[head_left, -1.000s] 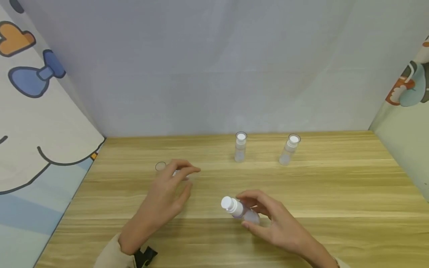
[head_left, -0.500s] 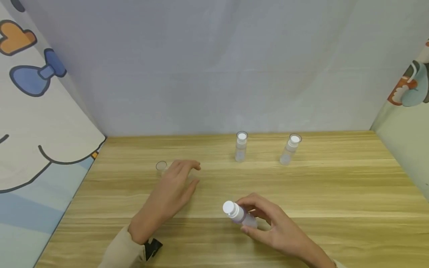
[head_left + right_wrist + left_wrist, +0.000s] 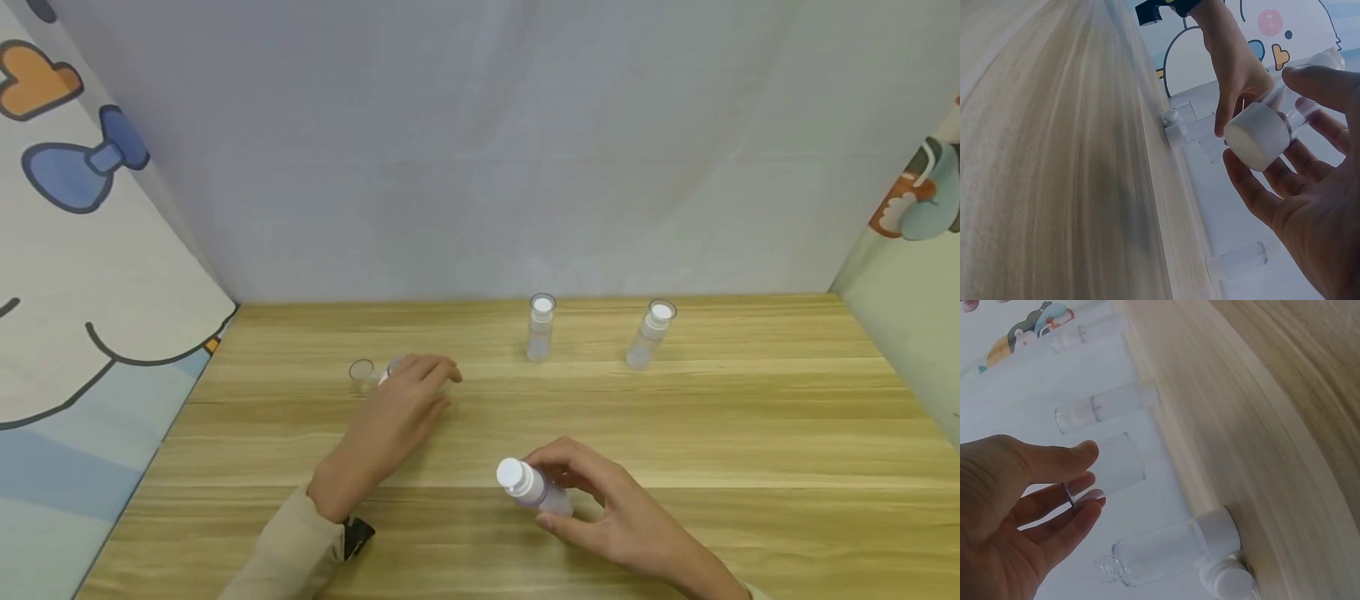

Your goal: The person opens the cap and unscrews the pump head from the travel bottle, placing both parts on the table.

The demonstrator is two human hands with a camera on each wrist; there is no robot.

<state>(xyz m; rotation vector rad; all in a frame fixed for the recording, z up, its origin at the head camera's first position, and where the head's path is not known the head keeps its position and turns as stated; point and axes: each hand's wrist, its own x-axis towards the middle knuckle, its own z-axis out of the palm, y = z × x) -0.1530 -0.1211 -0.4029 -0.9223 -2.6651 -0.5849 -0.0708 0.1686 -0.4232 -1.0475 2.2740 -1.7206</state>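
Observation:
My left hand (image 3: 401,412) is raised left of the table's middle. In the left wrist view its thumb and fingers pinch a clear, hollow cylindrical cap (image 3: 1119,464). Beyond it stands a clear bottle (image 3: 1163,551) with a white base and an uncovered threaded neck, a white pump head (image 3: 1234,580) beside it. My right hand (image 3: 618,508) grips a small frosted pump bottle (image 3: 551,498), tilted, its white pump top (image 3: 512,473) pointing to the left. The bottle's white base (image 3: 1257,136) faces the right wrist camera. In the head view the left hand hides the cap it pinches.
Two capped pump bottles, one in the middle (image 3: 539,329) and one further right (image 3: 648,337), stand near the wooden table's (image 3: 750,433) back edge. A clear round rim (image 3: 361,370) shows left of my left hand. A grey cloth (image 3: 480,167) hangs behind the table.
My left hand has shifted to the right, and a clear rim and white part have come into sight behind it. The right hand and its bottle have lowered slightly toward me.

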